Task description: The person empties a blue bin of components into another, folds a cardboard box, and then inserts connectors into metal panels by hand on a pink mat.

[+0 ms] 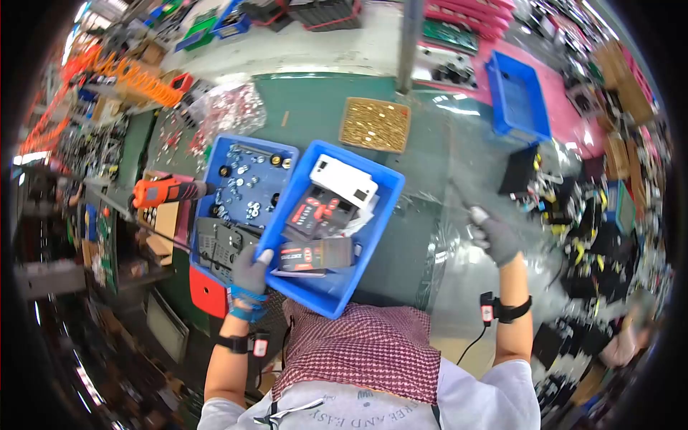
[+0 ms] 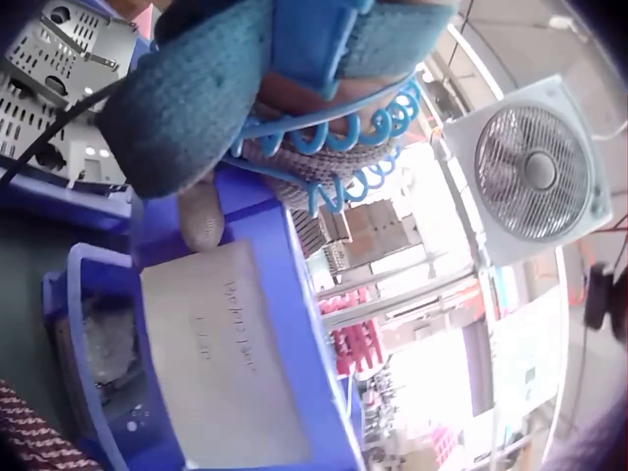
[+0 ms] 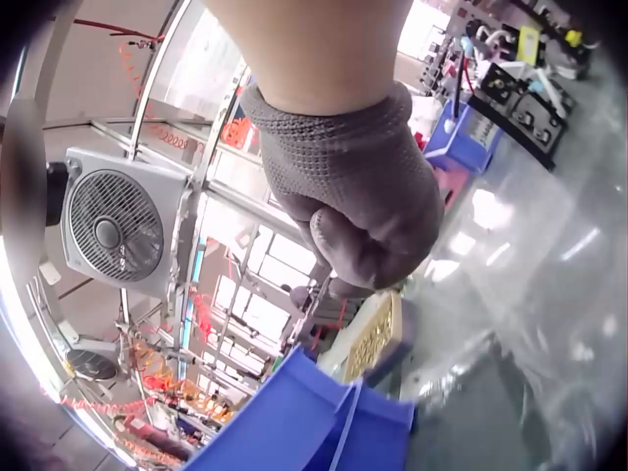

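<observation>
My gloved left hand (image 1: pixel 251 274) grips the near-left rim of a blue bin (image 1: pixel 390 188), its thumb over the edge; in the left wrist view a grey finger (image 2: pixel 201 218) lies above a handwritten paper label (image 2: pixel 228 358). Inside the bin are white plates (image 1: pixel 344 180) and several dark printed boxes (image 1: pixel 315 254). It overlaps a second blue bin (image 1: pixel 213 161) holding screws, round parts and dark perforated plates (image 1: pixel 223 244). My gloved right hand (image 1: pixel 496 236) is apart from the bin, over clear plastic sheeting (image 1: pixel 466 279). Its fingers are loosely bent, with nothing visible in them in the right wrist view.
Beyond the bins stands a tray of brass-coloured pieces (image 1: pixel 374 125). An orange power driver (image 1: pixel 168 192) is at the left, below a clear bag of small parts (image 1: pixel 233 111). Another blue bin (image 1: pixel 519 97) sits at the back right, near a metal post (image 1: pixel 410 46).
</observation>
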`<control>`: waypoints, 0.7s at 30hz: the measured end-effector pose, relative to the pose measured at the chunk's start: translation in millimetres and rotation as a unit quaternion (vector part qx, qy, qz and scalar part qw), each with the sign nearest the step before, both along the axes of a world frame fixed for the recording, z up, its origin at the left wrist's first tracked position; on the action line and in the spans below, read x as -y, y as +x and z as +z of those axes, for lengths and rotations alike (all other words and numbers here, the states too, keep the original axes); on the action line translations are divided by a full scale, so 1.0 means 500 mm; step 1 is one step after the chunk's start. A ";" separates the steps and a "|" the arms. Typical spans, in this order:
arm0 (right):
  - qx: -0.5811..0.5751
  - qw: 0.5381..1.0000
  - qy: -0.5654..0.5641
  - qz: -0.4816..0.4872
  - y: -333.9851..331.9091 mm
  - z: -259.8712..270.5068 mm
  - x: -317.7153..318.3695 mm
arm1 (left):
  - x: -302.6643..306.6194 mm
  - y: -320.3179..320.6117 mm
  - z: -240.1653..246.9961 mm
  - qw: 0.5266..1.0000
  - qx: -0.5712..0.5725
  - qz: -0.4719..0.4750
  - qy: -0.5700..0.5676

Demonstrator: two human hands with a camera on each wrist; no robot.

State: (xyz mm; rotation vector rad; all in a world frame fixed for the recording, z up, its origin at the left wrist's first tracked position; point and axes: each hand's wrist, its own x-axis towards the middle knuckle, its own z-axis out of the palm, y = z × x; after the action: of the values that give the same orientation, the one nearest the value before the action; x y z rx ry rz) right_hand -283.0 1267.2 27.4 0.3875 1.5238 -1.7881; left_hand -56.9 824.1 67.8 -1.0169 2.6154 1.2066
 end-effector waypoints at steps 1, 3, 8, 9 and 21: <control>-0.011 0.999 0.047 0.020 0.044 -0.008 0.013 | 0.003 -0.003 0.017 0.995 -0.081 0.035 0.043; -0.069 0.991 0.083 0.083 0.115 -0.020 0.046 | 0.060 0.025 0.028 0.996 -0.084 0.000 0.041; -0.221 0.949 0.163 0.154 0.209 -0.031 0.180 | 0.132 0.122 0.074 0.994 -0.081 0.041 0.066; -0.215 0.952 0.160 0.147 0.209 -0.034 0.209 | 0.143 0.148 0.076 0.993 -0.089 0.052 0.062; -0.252 0.879 0.283 0.288 0.172 -0.072 0.429 | 0.104 0.219 0.047 0.964 -0.192 0.168 0.074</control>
State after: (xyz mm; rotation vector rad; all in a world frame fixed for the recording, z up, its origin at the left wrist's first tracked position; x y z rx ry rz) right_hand -196.9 1052.8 -8.8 -0.2838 2.2364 -0.9812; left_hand 52.5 772.2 91.1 -1.3561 2.6317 1.8135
